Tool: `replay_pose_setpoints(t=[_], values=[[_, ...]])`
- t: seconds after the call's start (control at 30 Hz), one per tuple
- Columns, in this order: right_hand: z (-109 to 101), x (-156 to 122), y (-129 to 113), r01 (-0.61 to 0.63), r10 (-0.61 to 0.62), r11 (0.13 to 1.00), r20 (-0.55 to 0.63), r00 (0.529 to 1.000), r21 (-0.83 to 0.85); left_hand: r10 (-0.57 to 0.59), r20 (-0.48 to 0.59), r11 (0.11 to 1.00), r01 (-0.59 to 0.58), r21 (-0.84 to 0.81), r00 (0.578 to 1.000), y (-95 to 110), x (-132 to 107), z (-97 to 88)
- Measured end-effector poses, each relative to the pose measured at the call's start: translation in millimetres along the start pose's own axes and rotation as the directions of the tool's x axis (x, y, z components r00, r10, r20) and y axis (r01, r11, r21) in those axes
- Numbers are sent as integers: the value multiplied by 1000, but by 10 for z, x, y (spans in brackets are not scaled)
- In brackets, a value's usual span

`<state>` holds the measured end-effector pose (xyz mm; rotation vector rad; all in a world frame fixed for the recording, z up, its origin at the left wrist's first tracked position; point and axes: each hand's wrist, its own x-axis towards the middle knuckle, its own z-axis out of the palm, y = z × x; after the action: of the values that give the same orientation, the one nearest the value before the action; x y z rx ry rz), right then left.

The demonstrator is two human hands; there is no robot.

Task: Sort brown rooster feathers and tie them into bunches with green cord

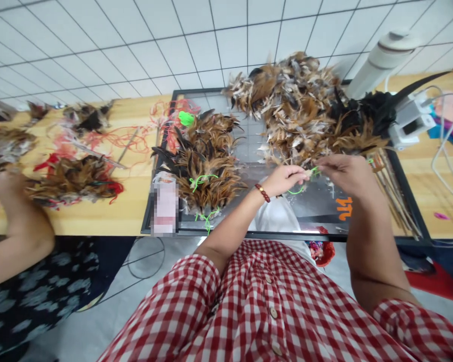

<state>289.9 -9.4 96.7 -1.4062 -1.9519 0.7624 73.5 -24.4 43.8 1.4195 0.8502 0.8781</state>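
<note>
My left hand and my right hand meet over a black-framed tray, both pinched on a small bundle of feathers bound with green string. A beaded bracelet sits on my left wrist. A large loose heap of brown and black feathers lies just beyond my hands. To the left, on the tray, lie tied feather bundles with green ties.
Another person's arm works at the far left by feather bundles with red string on the wooden table. Thin sticks lie along the tray's right edge. A white device with cables and a white roll stand at the right.
</note>
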Motion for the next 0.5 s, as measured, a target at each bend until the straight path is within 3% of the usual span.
replay_pose_setpoints(t=[0.1,0.2,0.3,0.4,0.43,0.5], values=[[-71,-19,17,-110,93,992,-236,967,-59,-5,-7,997,5,82,1000,-31,13,14],[-204,20,64,-50,144,973,-424,894,225,71,-19,972,-65,225,997,-77,35,-15],[-311,114,128,114,119,892,-471,874,437,243,-62,922,-210,325,968,-89,38,-71],[-306,155,104,223,171,749,-507,845,624,353,-145,911,-304,278,924,-57,21,-129],[-280,139,67,234,179,723,-504,845,650,363,-188,918,-316,240,913,-46,15,-146],[-213,66,-33,151,164,776,-428,889,613,342,-291,936,-299,183,893,-33,8,-173]])
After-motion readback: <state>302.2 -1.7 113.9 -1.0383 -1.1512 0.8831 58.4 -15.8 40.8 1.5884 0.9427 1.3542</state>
